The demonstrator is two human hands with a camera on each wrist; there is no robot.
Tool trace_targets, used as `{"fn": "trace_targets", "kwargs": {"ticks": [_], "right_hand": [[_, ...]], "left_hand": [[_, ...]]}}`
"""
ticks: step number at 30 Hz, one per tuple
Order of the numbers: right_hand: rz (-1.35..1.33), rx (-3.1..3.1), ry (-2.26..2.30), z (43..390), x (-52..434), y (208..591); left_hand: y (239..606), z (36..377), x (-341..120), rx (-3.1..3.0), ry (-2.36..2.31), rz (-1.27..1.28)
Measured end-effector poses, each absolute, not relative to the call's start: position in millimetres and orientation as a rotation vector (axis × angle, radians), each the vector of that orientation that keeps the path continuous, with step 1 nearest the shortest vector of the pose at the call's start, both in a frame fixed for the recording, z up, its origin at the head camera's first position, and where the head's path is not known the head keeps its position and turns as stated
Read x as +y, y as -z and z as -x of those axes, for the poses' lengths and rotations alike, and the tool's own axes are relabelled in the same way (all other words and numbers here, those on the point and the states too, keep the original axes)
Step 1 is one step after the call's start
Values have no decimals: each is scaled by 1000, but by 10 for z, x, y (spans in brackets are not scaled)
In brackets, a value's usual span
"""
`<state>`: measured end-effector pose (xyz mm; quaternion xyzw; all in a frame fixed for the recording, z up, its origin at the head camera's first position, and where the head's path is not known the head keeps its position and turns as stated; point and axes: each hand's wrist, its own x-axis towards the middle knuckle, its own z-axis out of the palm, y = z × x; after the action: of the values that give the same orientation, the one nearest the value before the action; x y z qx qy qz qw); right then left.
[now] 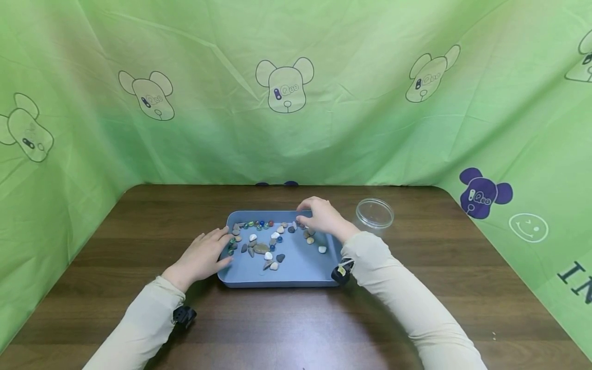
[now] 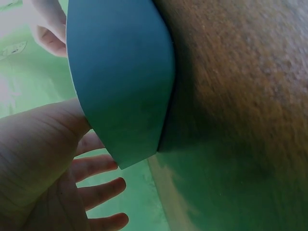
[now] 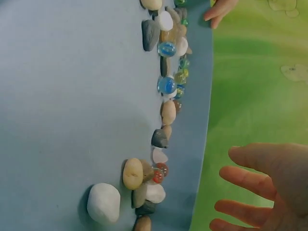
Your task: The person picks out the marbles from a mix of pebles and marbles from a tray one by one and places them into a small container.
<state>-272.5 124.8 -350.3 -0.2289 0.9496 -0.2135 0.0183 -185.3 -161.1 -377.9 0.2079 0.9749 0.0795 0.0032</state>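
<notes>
A blue tray (image 1: pixel 300 270) holds many pebbles and glass marbles, mostly along its far and left sides. My left hand (image 1: pixel 203 255) is at the tray's left rim; in the left wrist view its fingers (image 2: pixel 103 195) are spread, and part of the hand is hidden behind the tray wall. My right hand (image 1: pixel 325 218) is over the far right part of the tray. Its fingers (image 3: pixel 245 179) are spread with nothing between them in the right wrist view. Near it lie a white pebble (image 3: pixel 104 203), a tan pebble (image 3: pixel 133 173) and red marbles (image 3: pixel 158 175).
A clear round dish (image 1: pixel 375 213) stands on the wooden table (image 1: pixel 282 329), beyond the tray's right side. Green printed cloth (image 1: pixel 208 139) hangs behind and on both sides of the table.
</notes>
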Motion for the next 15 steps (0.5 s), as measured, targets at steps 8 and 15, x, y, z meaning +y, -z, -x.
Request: {"fn": "trace_targets", "kwargs": {"ticks": [8,15], "right_hand": [[658,2946,717,2826,1241,3577],[590,2914,740,2867,1239,3601]], "left_hand": [[3793,1862,-1614,3058,-251,-648],[3802,1868,-1610,3055,-251,-646]]}}
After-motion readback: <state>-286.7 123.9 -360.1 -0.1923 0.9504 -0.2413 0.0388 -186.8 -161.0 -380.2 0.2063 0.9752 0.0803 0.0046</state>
